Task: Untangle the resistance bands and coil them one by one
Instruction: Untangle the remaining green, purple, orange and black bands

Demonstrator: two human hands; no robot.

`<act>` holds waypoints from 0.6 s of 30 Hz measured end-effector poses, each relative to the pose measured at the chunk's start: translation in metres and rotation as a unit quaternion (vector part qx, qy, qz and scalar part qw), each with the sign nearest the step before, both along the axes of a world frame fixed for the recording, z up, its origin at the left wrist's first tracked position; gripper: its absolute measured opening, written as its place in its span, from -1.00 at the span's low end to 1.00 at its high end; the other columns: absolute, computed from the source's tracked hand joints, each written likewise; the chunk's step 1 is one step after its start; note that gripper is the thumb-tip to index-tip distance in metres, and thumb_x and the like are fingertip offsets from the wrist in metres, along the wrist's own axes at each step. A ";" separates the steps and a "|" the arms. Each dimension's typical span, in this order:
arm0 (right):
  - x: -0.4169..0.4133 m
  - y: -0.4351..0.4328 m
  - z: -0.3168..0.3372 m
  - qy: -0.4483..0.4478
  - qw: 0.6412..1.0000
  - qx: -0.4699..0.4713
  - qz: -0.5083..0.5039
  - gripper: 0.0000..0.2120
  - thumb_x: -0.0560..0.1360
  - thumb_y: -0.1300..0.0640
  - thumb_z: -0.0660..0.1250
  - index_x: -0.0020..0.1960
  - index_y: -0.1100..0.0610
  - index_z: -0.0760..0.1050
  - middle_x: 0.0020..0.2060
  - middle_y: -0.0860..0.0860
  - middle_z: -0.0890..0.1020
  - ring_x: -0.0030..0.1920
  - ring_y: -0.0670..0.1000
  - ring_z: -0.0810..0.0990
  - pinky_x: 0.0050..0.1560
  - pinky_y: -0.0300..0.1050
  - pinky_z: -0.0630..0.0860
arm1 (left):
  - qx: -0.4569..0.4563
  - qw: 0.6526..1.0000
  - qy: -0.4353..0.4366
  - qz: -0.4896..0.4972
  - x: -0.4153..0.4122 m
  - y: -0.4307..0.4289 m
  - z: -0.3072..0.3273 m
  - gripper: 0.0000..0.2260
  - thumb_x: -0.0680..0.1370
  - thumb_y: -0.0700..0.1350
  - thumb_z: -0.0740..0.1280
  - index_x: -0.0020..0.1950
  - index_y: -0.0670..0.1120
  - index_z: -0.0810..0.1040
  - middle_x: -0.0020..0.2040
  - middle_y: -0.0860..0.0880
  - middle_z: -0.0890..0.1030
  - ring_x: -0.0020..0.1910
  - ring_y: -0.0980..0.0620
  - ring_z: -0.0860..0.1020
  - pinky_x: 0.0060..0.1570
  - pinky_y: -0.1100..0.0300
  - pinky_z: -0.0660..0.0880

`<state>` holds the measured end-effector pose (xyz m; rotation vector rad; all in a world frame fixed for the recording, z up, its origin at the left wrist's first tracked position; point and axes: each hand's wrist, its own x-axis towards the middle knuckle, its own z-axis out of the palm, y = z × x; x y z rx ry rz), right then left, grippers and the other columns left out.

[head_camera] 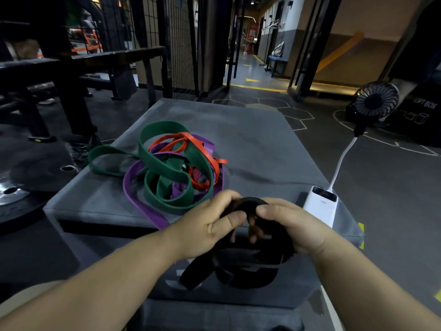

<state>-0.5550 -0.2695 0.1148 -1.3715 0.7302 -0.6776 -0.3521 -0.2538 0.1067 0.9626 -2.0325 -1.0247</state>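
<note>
While L hand (210,226) & R hand (294,225) grip it, flat blk band (248,275) loops.

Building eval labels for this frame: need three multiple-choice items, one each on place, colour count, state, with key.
1. Where's the white rectangular power bank? A under the tangle; B on the grey padded box's right edge; C on the floor.
2. Colours in the tangled pile of flat rubber bands: A two; B three; C five.
3. Who holds the black rubber band? A one grip; B neither; C both grips.
Key: B, beside the right grip; B, green, purple, red; C, left grip holds it too.
</note>
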 end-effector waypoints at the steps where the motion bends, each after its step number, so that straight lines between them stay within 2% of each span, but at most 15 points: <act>1: -0.001 0.000 0.002 0.021 0.999 -0.021 -0.023 -0.64 0.18 -0.11 0.53 -0.22 0.15 0.61 -0.36 0.16 0.57 -0.33 0.06 0.58 -0.27 -0.16 0.50 | 0.008 1.000 0.001 0.006 0.001 -0.001 0.000 -0.67 0.55 0.17 0.19 0.18 -0.02 0.42 -0.18 0.04 0.61 -0.17 0.09 0.59 -0.10 0.17 0.52; 3: -0.002 0.000 0.005 0.086 0.991 -0.085 -0.053 -0.57 0.22 -0.10 0.49 -0.14 0.24 0.57 -0.31 0.13 0.59 -0.28 0.05 0.55 -0.24 -0.12 0.46 | 0.020 1.000 0.009 0.016 0.000 -0.001 0.000 -0.73 0.54 0.10 0.22 0.15 -0.02 0.41 -0.24 0.15 0.59 -0.21 0.14 0.58 -0.15 0.27 0.48; 5: -0.001 0.002 0.006 0.141 0.980 -0.125 -0.059 -0.52 0.27 -0.11 0.51 -0.11 0.29 0.52 -0.31 0.07 0.59 -0.27 0.03 0.53 -0.21 -0.08 0.43 | 0.044 0.999 0.014 0.021 -0.001 -0.001 -0.001 -0.79 0.58 0.04 0.26 0.12 -0.05 0.37 -0.28 0.19 0.59 -0.25 0.16 0.56 -0.18 0.28 0.49; 7: -0.001 0.003 0.006 0.166 0.977 -0.121 -0.054 -0.61 0.33 -0.06 0.48 -0.10 0.26 0.53 -0.32 0.02 0.63 -0.26 -0.01 0.57 -0.18 -0.09 0.48 | 0.070 0.997 0.011 0.024 -0.002 -0.001 -0.001 -0.83 0.61 -0.05 0.27 0.10 -0.08 0.33 -0.28 0.17 0.61 -0.23 0.14 0.58 -0.16 0.22 0.54; 10: 0.000 0.007 0.007 0.120 0.990 -0.052 -0.045 -0.75 0.36 0.05 0.42 -0.08 0.20 0.52 -0.38 0.00 0.63 -0.29 -0.02 0.63 -0.24 -0.21 0.55 | 0.090 0.996 0.000 0.016 -0.001 -0.002 0.001 -0.84 0.61 -0.04 0.27 0.11 -0.06 0.36 -0.14 0.04 0.62 -0.09 0.10 0.61 0.00 0.11 0.55; 14: 0.003 0.008 0.004 0.023 0.996 0.010 -0.080 -0.84 0.36 0.13 0.39 -0.20 0.21 0.47 -0.46 0.05 0.50 -0.43 -0.01 0.55 -0.42 -0.20 0.48 | 0.054 0.998 -0.014 0.012 0.003 -0.007 0.001 -0.75 0.53 -0.12 0.40 0.15 -0.02 0.41 -0.01 0.04 0.60 0.00 0.19 0.58 0.07 0.23 0.51; 16: 0.001 0.006 0.004 -0.015 0.997 0.030 -0.075 -0.78 0.34 0.07 0.49 -0.26 0.17 0.49 -0.45 0.06 0.48 -0.43 0.01 0.53 -0.43 -0.18 0.47 | 0.032 0.999 -0.026 0.032 0.005 -0.011 -0.002 -0.72 0.50 -0.07 0.43 0.16 -0.01 0.45 -0.01 0.01 0.62 0.01 0.14 0.60 0.09 0.15 0.52; 18: -0.002 0.002 0.005 -0.030 0.997 0.053 -0.042 -0.57 0.18 -0.04 0.65 -0.19 0.20 0.54 -0.42 0.07 0.52 -0.37 0.03 0.58 -0.37 -0.17 0.51 | 0.012 0.998 -0.029 0.052 0.005 -0.010 -0.004 -0.69 0.47 0.06 0.40 0.15 0.00 0.50 -0.06 -0.01 0.64 -0.04 0.11 0.61 0.05 0.09 0.53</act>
